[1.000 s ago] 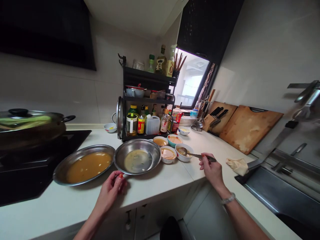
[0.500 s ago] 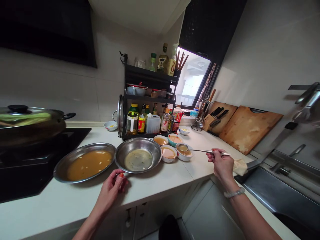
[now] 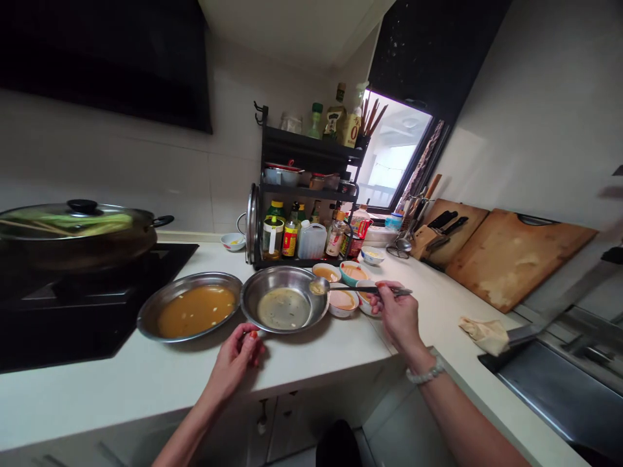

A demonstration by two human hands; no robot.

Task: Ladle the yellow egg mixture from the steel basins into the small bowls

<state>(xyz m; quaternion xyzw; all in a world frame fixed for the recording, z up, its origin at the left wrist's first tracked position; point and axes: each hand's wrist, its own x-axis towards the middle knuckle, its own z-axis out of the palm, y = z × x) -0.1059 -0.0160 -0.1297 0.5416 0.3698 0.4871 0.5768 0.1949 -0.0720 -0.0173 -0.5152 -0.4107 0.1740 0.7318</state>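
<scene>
My right hand (image 3: 396,314) is closed on the handle of a metal spoon (image 3: 341,287). The spoon's bowl carries brownish sauce and hovers over the right rim of a round steel pan (image 3: 285,307) that holds a thin pale liquid. My left hand (image 3: 240,355) rests on the white counter (image 3: 311,363) with its fingers curled at the near rim of that pan. Left of it sits a second steel pan (image 3: 192,313) filled with orange-brown liquid. Several small bowls of sauce (image 3: 343,301) stand just right of the pans, partly hidden by my right hand.
A lidded wok (image 3: 73,233) sits on the black cooktop (image 3: 97,305) at the left. A black rack (image 3: 304,194) of bottles stands behind the pans. Wooden cutting boards (image 3: 516,256) and a knife block lean on the right wall, with a crumpled cloth (image 3: 484,332) beside the sink (image 3: 559,389).
My right hand lifted the spoon with sauce out of the small white bowl and carried it left to the rim of the right steel pan. The left hand stayed put.
</scene>
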